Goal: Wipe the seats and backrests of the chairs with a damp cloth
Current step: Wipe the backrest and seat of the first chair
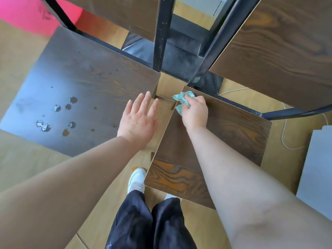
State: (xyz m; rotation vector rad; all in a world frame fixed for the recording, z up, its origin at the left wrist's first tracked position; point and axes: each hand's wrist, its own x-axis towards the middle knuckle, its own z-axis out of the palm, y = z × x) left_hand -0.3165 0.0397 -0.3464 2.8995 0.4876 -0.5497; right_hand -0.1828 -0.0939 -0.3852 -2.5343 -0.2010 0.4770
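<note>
Right hand [195, 112] grips cloth [181, 101] — left hand [138, 119] seemingly spread.

Bright, even daylight is glaring bluish off the dark wood-grain left chair seat [59, 83], while wide-angle distortion is bending the slightly soft edges.

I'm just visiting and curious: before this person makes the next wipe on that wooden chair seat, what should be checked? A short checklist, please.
1. Grip on the crumpled teal cloth: ok, the right hand has its fingers curled round it.
2. Cloth on the right dark wood-grain chair seat: ok, it sits at the far left corner.
3. Is the left hand out of the wiping path: ok, it is open, over the gap between the seats.
4. Cloth damp enough: cannot tell.
5. Has the left dark chair seat with chipped spots been wiped: cannot tell.
</note>
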